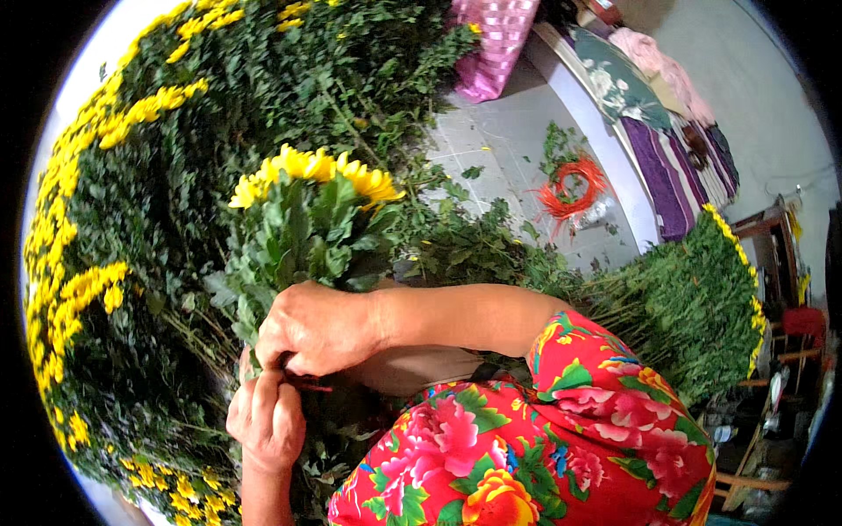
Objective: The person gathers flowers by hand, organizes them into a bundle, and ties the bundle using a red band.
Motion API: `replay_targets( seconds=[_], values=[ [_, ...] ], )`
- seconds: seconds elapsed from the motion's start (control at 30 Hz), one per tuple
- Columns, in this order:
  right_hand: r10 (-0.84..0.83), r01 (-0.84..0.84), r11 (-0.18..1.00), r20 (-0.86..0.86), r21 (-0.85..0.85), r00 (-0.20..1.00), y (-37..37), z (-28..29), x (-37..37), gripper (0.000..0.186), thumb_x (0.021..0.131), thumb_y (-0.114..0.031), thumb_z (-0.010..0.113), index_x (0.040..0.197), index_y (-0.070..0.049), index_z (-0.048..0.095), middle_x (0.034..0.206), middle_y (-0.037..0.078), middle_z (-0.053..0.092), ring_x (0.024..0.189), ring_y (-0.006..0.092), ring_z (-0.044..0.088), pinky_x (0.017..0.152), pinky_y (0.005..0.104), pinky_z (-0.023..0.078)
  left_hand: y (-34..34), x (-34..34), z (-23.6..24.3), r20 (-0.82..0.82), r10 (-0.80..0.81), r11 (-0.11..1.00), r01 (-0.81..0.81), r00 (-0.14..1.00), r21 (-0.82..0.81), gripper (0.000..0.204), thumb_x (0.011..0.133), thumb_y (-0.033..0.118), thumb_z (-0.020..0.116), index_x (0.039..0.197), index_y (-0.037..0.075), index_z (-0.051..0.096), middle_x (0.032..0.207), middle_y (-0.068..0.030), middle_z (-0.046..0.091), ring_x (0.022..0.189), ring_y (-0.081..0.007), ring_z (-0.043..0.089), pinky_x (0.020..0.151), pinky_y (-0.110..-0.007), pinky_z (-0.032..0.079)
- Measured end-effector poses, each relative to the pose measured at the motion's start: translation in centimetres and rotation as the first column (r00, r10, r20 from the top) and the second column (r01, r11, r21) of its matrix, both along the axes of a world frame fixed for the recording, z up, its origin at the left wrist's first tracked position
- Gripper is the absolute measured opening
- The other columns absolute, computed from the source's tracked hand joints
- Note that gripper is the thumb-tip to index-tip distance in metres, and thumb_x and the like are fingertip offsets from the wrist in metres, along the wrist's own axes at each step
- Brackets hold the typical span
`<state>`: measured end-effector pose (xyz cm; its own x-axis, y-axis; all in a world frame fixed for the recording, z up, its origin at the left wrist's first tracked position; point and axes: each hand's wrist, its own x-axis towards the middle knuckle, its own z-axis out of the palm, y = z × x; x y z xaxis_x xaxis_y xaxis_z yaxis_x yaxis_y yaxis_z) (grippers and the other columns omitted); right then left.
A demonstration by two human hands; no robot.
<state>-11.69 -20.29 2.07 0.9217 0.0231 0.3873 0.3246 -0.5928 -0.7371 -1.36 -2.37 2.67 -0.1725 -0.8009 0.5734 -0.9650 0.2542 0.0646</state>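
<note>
A bunch of yellow chrysanthemums (303, 219) with dense green leaves stands upright in front of me, blooms at the far end. My right hand (320, 329) is closed around its lower part, the forearm crossing from the right. Just below, my left hand (266, 416) is closed too, its fingers bent against the stems and nearly touching the right fingers. A thin red tie (309, 386) pokes out between the two hands. Which fingers pinch it I cannot tell. Most of the stems are hidden behind my hands.
Stacked chrysanthemums (167, 202) fill the left side. Another pile (680, 307) lies at the right. A coil of red ties (572, 188) rests on the grey tiled floor (504, 158), among loose leaves. Folded cloths (675, 167) lie on a ledge; a pink checked cloth (495, 48) hangs at the back.
</note>
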Motion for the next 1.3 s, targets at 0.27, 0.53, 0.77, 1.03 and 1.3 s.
replay_targets(
  seconds=[0.27,0.53,0.77,1.03,1.3],
  values=[
    [-0.122,0.118,0.992,0.12,0.037,0.985,1.1,-0.7,-0.5,0.005,0.073,-0.007,0.06,0.072,-0.002,0.059,0.073,0.016,0.061,0.072,0.0368,0.063,0.064,0.0446,0.049,0.2,-0.5,-0.3,-0.108,0.213,0.977,-0.214,0.971,0.0,0.023,0.08,-0.007,0.066,0.099,0.002,0.057,0.092,-0.0154,0.063,0.072,-0.0333,0.06,0.06,-0.04,0.05],
    [-0.228,0.233,0.97,0.073,-0.07,0.971,2.1,-0.7,-0.6,0.01,0.074,-0.009,0.064,0.073,-0.002,0.057,0.074,0.016,0.06,0.07,0.0358,0.064,0.063,0.0443,0.052,1.5,-0.7,1.7,0.011,0.259,0.903,-0.246,0.966,0.353,0.016,0.076,0.0,0.061,0.091,0.003,0.055,0.08,-0.0126,0.051,0.068,-0.0341,0.054,0.054,-0.043,0.042],
    [-0.253,0.249,0.956,-0.004,-0.158,0.968,3.0,-1.1,-0.9,0.014,0.074,-0.014,0.066,0.079,-0.002,0.061,0.078,0.017,0.061,0.072,0.0352,0.065,0.064,0.0447,0.053,3.9,-0.9,1.5,-0.036,0.105,0.845,-0.07,0.994,0.53,0.031,0.082,0.01,0.065,0.112,0.004,0.062,0.092,-0.0187,0.062,0.073,-0.0412,0.06,0.063,-0.044,0.052],
    [-0.257,0.191,0.95,0.268,0.249,0.929,1.8,-1.3,-2.3,0.022,0.068,-0.01,0.067,0.084,0.0,0.055,0.08,0.016,0.058,0.074,0.0364,0.061,0.062,0.0448,0.048,3.9,-1.3,1.3,-0.752,0.471,0.85,-0.008,0.461,0.527,0.081,0.083,0.017,0.077,0.148,0.003,0.031,0.136,-0.0179,0.048,0.114,-0.0256,0.052,0.097,-0.039,0.044],
    [0.292,-0.189,0.878,-0.18,0.439,0.939,5.5,-6.8,-9.6,0.029,0.074,-0.024,0.072,0.07,0.005,0.066,0.064,0.019,0.063,0.06,0.0313,0.061,0.058,0.043,0.047,0.1,-4.4,1.8,-0.464,0.606,0.721,-0.2,0.646,0.663,0.113,0.062,-0.002,0.083,0.155,0.009,0.021,0.138,-0.0221,0.048,0.119,-0.0304,0.051,0.101,-0.041,0.043]
  ],
)
